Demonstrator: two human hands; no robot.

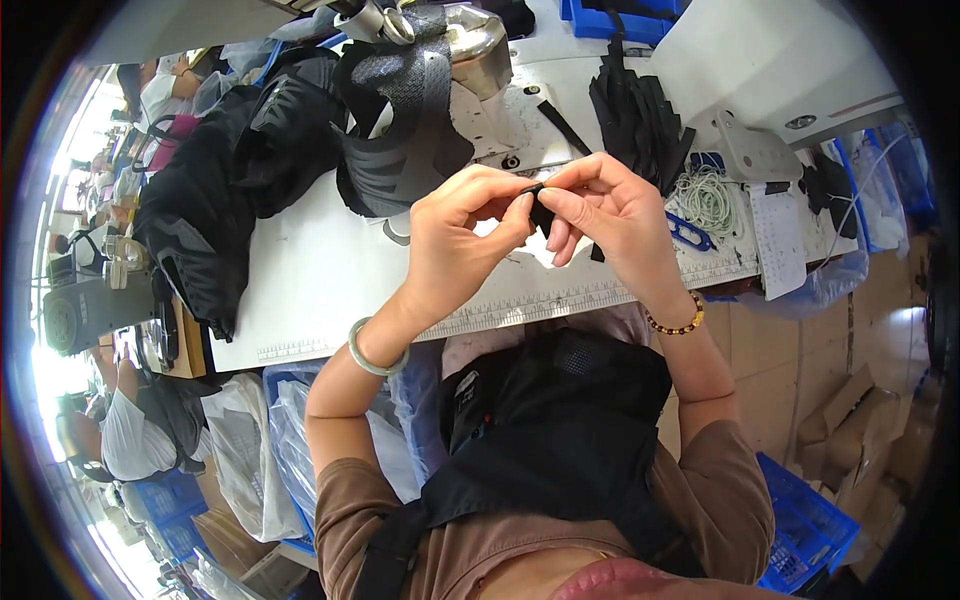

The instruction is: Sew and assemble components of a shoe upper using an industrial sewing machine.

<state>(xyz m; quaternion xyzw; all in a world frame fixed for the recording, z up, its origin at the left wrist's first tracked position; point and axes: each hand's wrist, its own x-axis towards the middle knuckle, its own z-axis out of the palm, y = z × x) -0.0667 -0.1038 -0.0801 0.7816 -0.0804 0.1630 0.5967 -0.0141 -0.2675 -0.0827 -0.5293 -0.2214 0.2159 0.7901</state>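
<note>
Above the table's near edge, both my hands meet fingertip to fingertip on a small black strip. My left hand pinches one side of it between thumb and forefinger. From the other side my right hand pinches it too, the lower fingers curled beneath. Much of the strip is hidden by my fingers. Just beyond my left hand lies a black patterned fabric piece with a curved cut-out. A bundle of black strips rests beyond my right hand, and a single strip lies left of it.
Metal machine parts stand at the back. More black pieces hang over the white table's left edge. Right of my hands are coiled pale cord, a blue tool and a paper sheet. A blue crate sits lower right.
</note>
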